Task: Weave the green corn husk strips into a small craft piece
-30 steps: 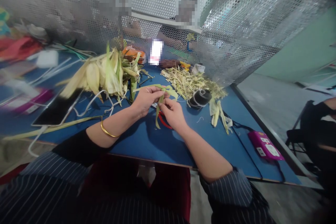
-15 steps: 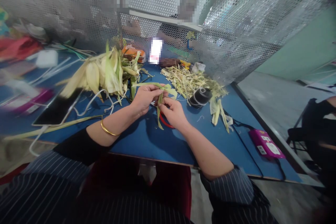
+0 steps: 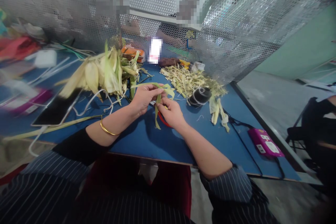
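Inventory from my remote seat, left to right across the blue table (image 3: 147,145). One dark tablet (image 3: 56,110) lies flat at the left edge, a white cable (image 3: 91,100) looping from it; I count one. One long pale leaf (image 3: 52,128) stretches along the near left edge. One heap of corn husks (image 3: 101,73), yellow-green, sits behind the tablet; the pieces are too many and too overlapped for me to count. One left hand (image 3: 144,97), a gold bangle (image 3: 106,130) on its wrist, is closed in a pinch on a green husk strip (image 3: 157,103) at table centre, held just above the surface. One right hand (image 3: 170,112) meets it from below, fingers curled and thumb pressed onto the same strip, whose free end hangs down between the two hands. Step in hand, as I judge it: folding or knotting the strip at the point where the fingertips meet. The next move would call for a steady grip from one hand while the other draws the loose end, gently, since a thin strip may tear. One red ring-like object (image 3: 164,120) lies under the right hand, mostly hidden. One pile of shredded husk scraps (image 3: 190,81) lies further right, uncounted. One spool of black thread (image 3: 200,97) rests against it. Several loose husk pieces (image 3: 217,113) lie beside the spool. One pink device (image 3: 265,142) with a black cord sits near the right edge.
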`<state>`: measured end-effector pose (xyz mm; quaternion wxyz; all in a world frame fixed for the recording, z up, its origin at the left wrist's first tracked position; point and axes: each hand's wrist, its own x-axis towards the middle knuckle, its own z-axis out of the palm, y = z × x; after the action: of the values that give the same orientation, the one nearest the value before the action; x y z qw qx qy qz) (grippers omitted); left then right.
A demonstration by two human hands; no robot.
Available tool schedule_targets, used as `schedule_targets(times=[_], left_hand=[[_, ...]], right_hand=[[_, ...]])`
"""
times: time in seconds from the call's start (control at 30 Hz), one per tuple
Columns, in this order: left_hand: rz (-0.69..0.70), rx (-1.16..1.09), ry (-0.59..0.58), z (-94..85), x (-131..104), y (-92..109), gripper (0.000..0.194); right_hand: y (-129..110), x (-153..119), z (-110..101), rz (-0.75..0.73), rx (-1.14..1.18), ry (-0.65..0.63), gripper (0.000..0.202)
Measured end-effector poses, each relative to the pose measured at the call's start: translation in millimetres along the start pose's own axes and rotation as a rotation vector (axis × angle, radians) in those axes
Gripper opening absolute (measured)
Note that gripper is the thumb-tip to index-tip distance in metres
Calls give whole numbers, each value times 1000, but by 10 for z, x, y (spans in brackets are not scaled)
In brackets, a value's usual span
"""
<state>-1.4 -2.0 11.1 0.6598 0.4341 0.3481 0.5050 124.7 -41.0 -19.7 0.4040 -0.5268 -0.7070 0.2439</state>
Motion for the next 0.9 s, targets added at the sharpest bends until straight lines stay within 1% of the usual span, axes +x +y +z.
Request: schedule_targets(times=[0.13, 0.23, 0.27, 0.33, 0.4, 0.43, 0.47, 0.5, 0.57, 0.63, 0.73, 0.8, 0.83, 0.87, 0.9], left_hand=[[-47, -35, 46, -12, 23, -15, 17], [-68, -56, 52, -46, 54, 11, 18], [-70, -64, 54, -57, 63, 24, 18], [-72, -84, 44, -75, 73, 46, 17], [-81, -95, 39, -80, 72, 61, 15], [-86, -90, 41, -78, 68, 65, 15], [-91, -77, 45, -75, 65, 67, 15], [-94, -61, 47, -72, 62, 69, 16], [-81, -29, 49, -68, 62, 71, 17], [-46, 6, 63, -72, 71, 71, 17], [0, 59, 81, -89, 94, 65, 18], [11, 70, 69, -104, 107, 62, 19], [15, 68, 64, -113, 112, 65, 19], [18, 67, 56, -123, 114, 73, 19], [16, 70, 42, -133, 115, 84, 19]], right_hand=[[-41, -28, 12, -40, -112, 10, 23], [-142, -87, -49, -114, -203, 58, 27], [-173, -102, -86, -138, -227, 106, 29], [-205, -105, -171, -158, -245, 278, 31], [-183, -62, -248, -113, -189, 462, 26], [-156, -27, -276, -76, -123, 496, 24], [-123, 11, -294, -32, -32, 472, 24], [-92, 46, -303, 9, 73, 393, 25], [-49, 94, -298, 87, 260, 192, 26], [-49, 101, -277, 138, 355, 58, 29], [-94, 62, -258, 172, 382, -8, 32], [-107, 42, -270, 168, 344, -56, 32], [-100, 43, -285, 147, 287, -49, 31], [-82, 51, -303, 110, 208, -2, 30], [-53, 68, -323, 61, 121, 75, 28]])
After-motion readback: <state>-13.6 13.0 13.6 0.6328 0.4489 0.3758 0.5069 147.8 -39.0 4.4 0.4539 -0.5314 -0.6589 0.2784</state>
